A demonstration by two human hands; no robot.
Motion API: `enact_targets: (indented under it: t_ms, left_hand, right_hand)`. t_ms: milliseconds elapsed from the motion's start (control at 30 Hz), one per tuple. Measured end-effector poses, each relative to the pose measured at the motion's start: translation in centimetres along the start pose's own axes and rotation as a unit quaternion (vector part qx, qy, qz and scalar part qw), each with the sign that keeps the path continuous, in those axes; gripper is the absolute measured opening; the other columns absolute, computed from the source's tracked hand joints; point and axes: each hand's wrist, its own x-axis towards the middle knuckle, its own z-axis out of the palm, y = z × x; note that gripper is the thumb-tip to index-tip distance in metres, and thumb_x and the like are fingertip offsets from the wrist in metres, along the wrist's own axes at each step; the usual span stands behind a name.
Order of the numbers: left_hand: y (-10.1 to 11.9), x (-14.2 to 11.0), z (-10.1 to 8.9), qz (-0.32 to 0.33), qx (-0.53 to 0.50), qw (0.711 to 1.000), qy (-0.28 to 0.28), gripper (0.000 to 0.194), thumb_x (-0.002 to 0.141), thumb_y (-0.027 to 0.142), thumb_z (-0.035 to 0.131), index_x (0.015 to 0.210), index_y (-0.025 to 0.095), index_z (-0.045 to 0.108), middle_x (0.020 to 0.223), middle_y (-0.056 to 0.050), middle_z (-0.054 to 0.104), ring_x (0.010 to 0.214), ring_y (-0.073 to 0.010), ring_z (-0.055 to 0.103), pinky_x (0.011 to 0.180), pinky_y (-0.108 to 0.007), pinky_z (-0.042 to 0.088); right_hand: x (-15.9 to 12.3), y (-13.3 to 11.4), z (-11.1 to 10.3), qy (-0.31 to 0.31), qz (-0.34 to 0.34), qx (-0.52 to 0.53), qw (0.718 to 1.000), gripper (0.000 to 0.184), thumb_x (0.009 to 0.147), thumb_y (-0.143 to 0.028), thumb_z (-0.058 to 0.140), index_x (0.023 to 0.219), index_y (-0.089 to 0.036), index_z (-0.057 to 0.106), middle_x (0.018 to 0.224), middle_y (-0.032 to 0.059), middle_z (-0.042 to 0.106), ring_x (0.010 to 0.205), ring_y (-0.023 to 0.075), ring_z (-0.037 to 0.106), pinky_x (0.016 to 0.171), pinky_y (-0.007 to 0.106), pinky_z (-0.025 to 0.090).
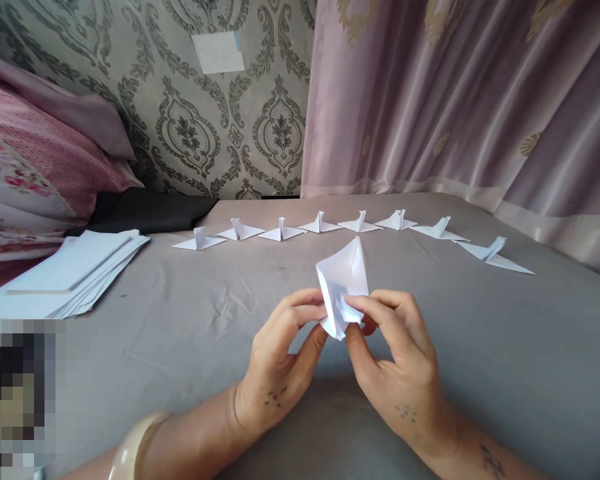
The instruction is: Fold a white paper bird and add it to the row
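Note:
Above the grey cloth, a partly folded piece of white paper is held up between both hands, its pointed end upward. My left hand pinches its left lower edge between thumb and fingers. On the other side, my right hand grips the lower right, with the index finger pressing into the inner folds and the thumb beneath. Beyond the hands, several folded white paper figures stand in a curved row, each with flat wings and an upright middle.
A stack of white paper sheets lies at the left, in front of a black folded item. Grey cloth with some wrinkles covers the surface. Pink curtains hang behind at the right, and floral fabric is bunched at the left.

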Motion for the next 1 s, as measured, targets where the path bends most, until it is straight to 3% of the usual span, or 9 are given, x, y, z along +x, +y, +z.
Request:
enact_targets:
  t_ms: [267, 400, 500, 633, 800, 1000]
  left_hand:
    - [-0.01, 0.19, -0.13, 0.012, 0.029, 0.999, 0.005, 0.026, 0.088, 0.001, 0.051, 0.105, 0.018, 0.059, 0.112, -0.011, 0.058, 0.107, -0.0189, 0.058, 0.092, -0.032, 0.050]
    - [-0.08, 0.08, -0.05, 0.021, 0.039, 0.999, 0.004, 0.026, 0.088, 0.000, 0.052, 0.105, 0.018, 0.059, 0.112, -0.010, 0.058, 0.107, -0.0183, 0.058, 0.093, -0.031, 0.050]
    - [-0.26, -0.20, 0.24, -0.007, -0.001, 1.000, 0.025, 0.033, 0.090, 0.003, 0.051, 0.117, 0.022, 0.054, 0.112, -0.007, 0.059, 0.106, -0.0161, 0.060, 0.094, -0.028, 0.051]
    - [-0.45, -0.41, 0.48, -0.029, -0.015, 0.999, 0.025, 0.048, 0.092, 0.008, 0.052, 0.135, 0.029, 0.043, 0.121, -0.005, 0.059, 0.112, -0.0159, 0.059, 0.099, -0.028, 0.050]
    - [-0.32, -0.10, 0.31, -0.041, 0.009, 0.999, 0.006, 0.045, 0.092, 0.009, 0.052, 0.132, 0.027, 0.047, 0.119, -0.006, 0.058, 0.112, -0.0159, 0.059, 0.098, -0.027, 0.050]
    - [0.00, 0.58, -0.07, -0.029, 0.073, 0.997, -0.008, 0.038, 0.087, 0.004, 0.053, 0.120, 0.022, 0.053, 0.110, -0.006, 0.056, 0.100, -0.0134, 0.059, 0.086, -0.022, 0.052]
  right_hand:
    - [0.22, 0.21, 0.12, -0.002, 0.007, 0.031, 1.000, 0.030, 0.083, -0.001, 0.060, 0.104, -0.021, 0.068, 0.113, 0.0080, 0.045, 0.092, 0.0150, 0.055, 0.076, 0.033, 0.053]
    - [0.41, 0.29, -0.03, -0.012, 0.010, 0.045, 0.999, 0.029, 0.085, 0.000, 0.057, 0.103, -0.021, 0.067, 0.112, 0.0077, 0.054, 0.096, 0.0154, 0.058, 0.079, 0.031, 0.052]
    - [0.40, 0.35, -0.08, -0.018, -0.012, 0.043, 0.999, 0.035, 0.084, 0.003, 0.057, 0.109, -0.021, 0.064, 0.099, 0.0046, 0.061, 0.091, 0.0152, 0.059, 0.079, 0.032, 0.051]
    - [0.35, 0.49, -0.04, -0.014, -0.033, 0.038, 0.999, 0.036, 0.082, 0.005, 0.057, 0.108, -0.019, 0.062, 0.098, 0.0053, 0.062, 0.092, 0.0163, 0.059, 0.080, 0.033, 0.049]
    - [0.28, 0.61, -0.07, -0.007, -0.051, 0.036, 0.998, 0.034, 0.079, 0.007, 0.058, 0.102, -0.018, 0.061, 0.101, 0.0071, 0.061, 0.097, 0.0178, 0.058, 0.086, 0.034, 0.049]
    - [0.07, 0.95, 0.08, -0.017, -0.063, 0.018, 0.998, 0.037, 0.078, 0.007, 0.059, 0.105, -0.018, 0.061, 0.107, 0.0083, 0.059, 0.102, 0.0179, 0.058, 0.089, 0.033, 0.049]
